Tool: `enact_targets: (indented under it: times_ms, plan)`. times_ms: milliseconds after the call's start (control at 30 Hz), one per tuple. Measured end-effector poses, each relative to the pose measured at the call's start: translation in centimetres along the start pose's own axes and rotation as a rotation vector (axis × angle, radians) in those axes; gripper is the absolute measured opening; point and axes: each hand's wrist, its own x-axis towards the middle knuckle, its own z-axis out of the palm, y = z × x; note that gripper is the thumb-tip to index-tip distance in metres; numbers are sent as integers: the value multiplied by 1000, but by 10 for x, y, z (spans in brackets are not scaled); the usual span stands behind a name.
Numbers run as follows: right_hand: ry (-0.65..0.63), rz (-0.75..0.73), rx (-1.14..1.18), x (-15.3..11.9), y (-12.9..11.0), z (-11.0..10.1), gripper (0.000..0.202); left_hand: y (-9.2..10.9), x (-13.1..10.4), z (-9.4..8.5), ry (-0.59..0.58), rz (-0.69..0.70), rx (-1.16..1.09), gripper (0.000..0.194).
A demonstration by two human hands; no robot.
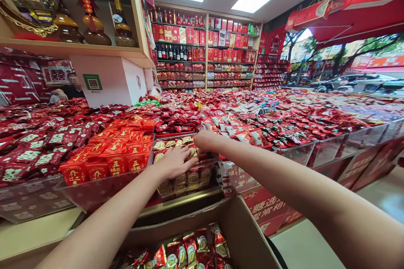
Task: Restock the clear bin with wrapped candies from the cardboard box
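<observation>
Beside the hands (175,161), red packets (117,148)

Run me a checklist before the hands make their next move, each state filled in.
1. Left hand over the gold-and-red packets in the clear bin, fingers spread: ok.
2. Right hand free of any packet: cannot tell, its fingers are largely hidden.
3. Cardboard box open on the near side of the bin: ok.
4. Box packets uncovered, several in plain view: ok.
5. Orange-red packets left of the bin clear of both hands: ok.
</observation>
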Motion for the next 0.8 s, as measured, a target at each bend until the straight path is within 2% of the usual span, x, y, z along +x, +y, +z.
enact_targets:
  times_ms: [100,233,400,633,800]
  plan:
    - [15,27,15,3,-3,4,30,1,0,0,6,-7,13,62]
    - [-4,45,39,1,0,2,43,2,-3,-1,57,-37,39,60]
    - [-27,48,64,-2,6,-6,41,-7,-10,-10,132,-177,108,49]
    - [4,56,69,-2,-1,-1,34,-8,-12,-18,5,-217,162,26]
    - [57,50,68,-11,1,-2,26,-6,-7,-25,-18,-178,160,23]
